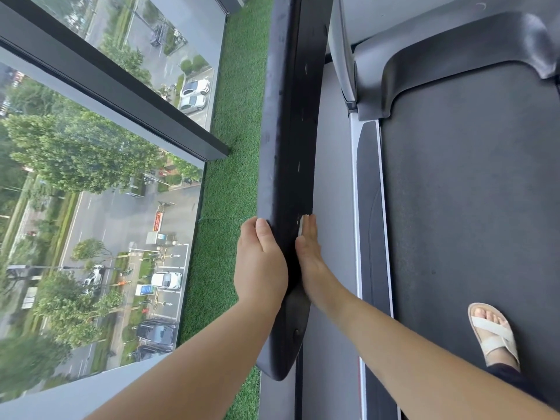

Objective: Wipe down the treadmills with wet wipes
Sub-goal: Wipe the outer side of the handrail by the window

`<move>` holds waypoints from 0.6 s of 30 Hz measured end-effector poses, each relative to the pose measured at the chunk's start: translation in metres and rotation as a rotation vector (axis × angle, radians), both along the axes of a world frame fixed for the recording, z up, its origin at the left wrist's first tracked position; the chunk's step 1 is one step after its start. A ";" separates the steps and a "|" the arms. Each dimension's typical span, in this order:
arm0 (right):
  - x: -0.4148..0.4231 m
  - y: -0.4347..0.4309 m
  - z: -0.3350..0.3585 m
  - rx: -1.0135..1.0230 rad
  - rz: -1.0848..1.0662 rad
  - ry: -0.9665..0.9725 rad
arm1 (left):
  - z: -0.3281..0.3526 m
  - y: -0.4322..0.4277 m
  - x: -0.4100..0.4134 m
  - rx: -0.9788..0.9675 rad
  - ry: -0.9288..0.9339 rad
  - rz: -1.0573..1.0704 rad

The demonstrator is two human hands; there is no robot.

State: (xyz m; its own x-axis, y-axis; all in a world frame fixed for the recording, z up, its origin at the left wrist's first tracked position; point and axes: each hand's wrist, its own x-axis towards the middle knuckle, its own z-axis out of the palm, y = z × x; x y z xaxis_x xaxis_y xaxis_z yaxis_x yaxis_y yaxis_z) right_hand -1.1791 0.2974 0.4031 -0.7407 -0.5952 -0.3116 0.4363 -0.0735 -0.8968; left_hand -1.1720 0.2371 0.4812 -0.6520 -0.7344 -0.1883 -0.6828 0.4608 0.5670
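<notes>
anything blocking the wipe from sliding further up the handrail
Nothing visible does. The right hand presses the wipe flat on the inner side of the handrail, and the rail ahead of it runs bare toward the top of the view. The left hand sits on the outer side, off that path.

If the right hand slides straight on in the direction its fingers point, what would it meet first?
Nothing that I can see. The right hand presses the wipe flat against the inner side of the handrail, fingers pointing along it, and that side looks free up to the picture's top edge.
</notes>
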 end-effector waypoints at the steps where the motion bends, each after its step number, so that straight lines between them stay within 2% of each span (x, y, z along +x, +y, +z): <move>1: 0.001 -0.001 0.005 -0.003 0.001 0.007 | 0.000 0.000 0.000 0.001 0.001 -0.002; 6: 0.017 0.003 0.003 -0.080 0.013 0.281 | 0.001 0.000 0.000 0.004 0.002 -0.011; 7: 0.013 0.003 -0.002 -0.056 0.022 0.270 | 0.001 0.000 0.000 0.005 0.001 -0.007; 11: -0.007 -0.002 -0.004 0.032 0.000 0.020 | 0.000 0.000 0.000 -0.005 0.004 -0.006; 15: 0.010 -0.003 0.009 -0.079 -0.029 0.190 | 0.000 0.000 0.000 -0.002 -0.003 -0.015; 18: 0.009 -0.001 0.007 -0.144 -0.039 0.143 | 0.001 0.000 0.000 0.000 0.000 -0.010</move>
